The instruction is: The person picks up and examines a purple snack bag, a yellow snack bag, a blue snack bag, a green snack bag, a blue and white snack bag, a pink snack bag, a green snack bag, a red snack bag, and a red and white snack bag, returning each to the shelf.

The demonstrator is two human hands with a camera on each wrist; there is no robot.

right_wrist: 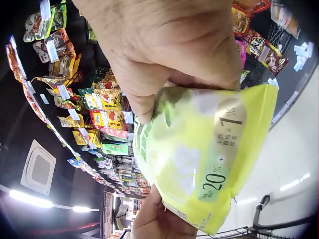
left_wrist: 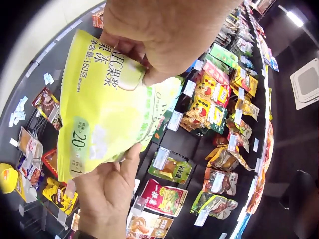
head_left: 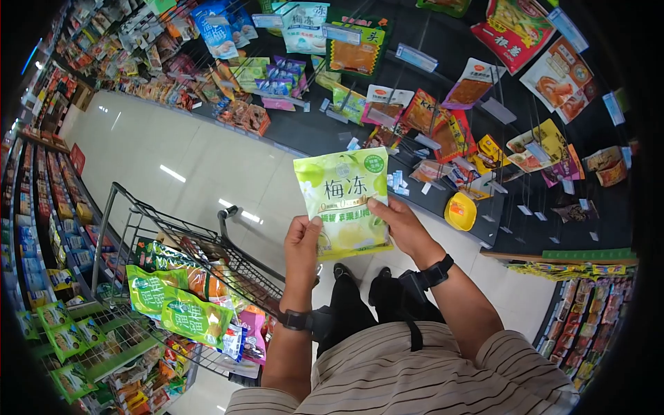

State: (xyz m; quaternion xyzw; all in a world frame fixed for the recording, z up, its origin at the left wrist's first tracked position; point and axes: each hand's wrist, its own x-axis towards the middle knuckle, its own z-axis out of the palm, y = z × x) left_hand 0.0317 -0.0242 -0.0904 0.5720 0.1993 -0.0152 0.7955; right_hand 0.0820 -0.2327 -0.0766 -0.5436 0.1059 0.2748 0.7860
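Observation:
A light green bag of jelly (head_left: pixel 346 225) is held up in front of the person, its printed front turned to the head camera. The left hand (head_left: pixel 302 238) grips its left edge, thumb on the front and the other fingers behind. On the opposite edge, the right hand (head_left: pixel 403 225) pinches the bag the same way. In the left wrist view the bag (left_wrist: pixel 94 114) shows its lower part, with the left hand (left_wrist: pixel 164 35) above and the right hand (left_wrist: pixel 107 199) below. The right wrist view has the right hand (right_wrist: pixel 169 55) over the bag (right_wrist: pixel 199 149) and the left hand (right_wrist: pixel 159 219) beneath.
A wire shopping cart (head_left: pixel 114 228) stands at the person's left, carrying several snack packs, among them green bags (head_left: pixel 197 318). Ahead, a dark shelf rack (head_left: pixel 443 83) holds hanging packs. A yellow tub (head_left: pixel 460 211) sits on its low ledge. More shelves (head_left: pixel 62 207) line the far left.

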